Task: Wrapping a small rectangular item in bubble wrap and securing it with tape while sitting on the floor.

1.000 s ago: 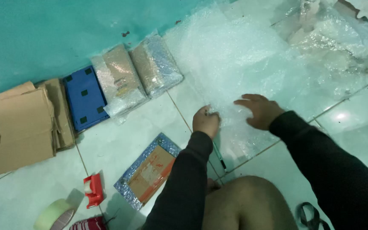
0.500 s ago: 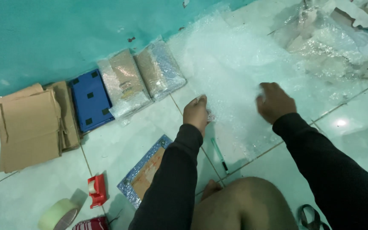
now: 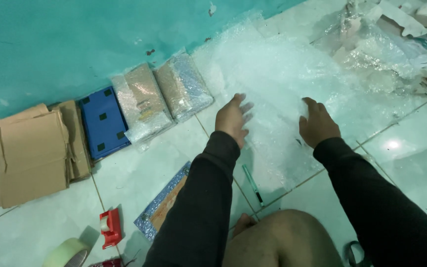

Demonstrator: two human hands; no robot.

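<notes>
- Down on the tiled floor (image 3: 139, 178), seen from the head camera, a sheet of bubble wrap (image 3: 282, 74) lies spread flat, running from the turquoise wall (image 3: 75, 44) toward the person's bare knee (image 3: 282, 237).
- Left hand (image 3: 232, 118) — palm down, fingers spread wide — presses flat on the left part of the sheet; it grips nothing.
- Right hand (image 3: 317, 123) rests palm down on the sheet too, fingers loosely together, well apart from the left hand and holding nothing.
- Both arms wear dark long sleeves.
- Under the near edge of the sheet, between the two arms, lies a green pen (image 3: 252, 184).
- Left of the sheet, against the wall, sit two wrapped parcels (image 3: 161, 99) side by side, then a blue flat box (image 3: 104, 123), then a stack of folded cardboard (image 3: 30, 153).
- Beside the left sleeve lies a frame with a glittery blue border (image 3: 159, 210), partly hidden by the arm.
- Near the bottom edge — a red tape dispenser (image 3: 109, 227) and a roll of pale tape (image 3: 67, 252).
- At the top right, crumpled plastic and paper scraps (image 3: 386, 44) are piled up.
</notes>
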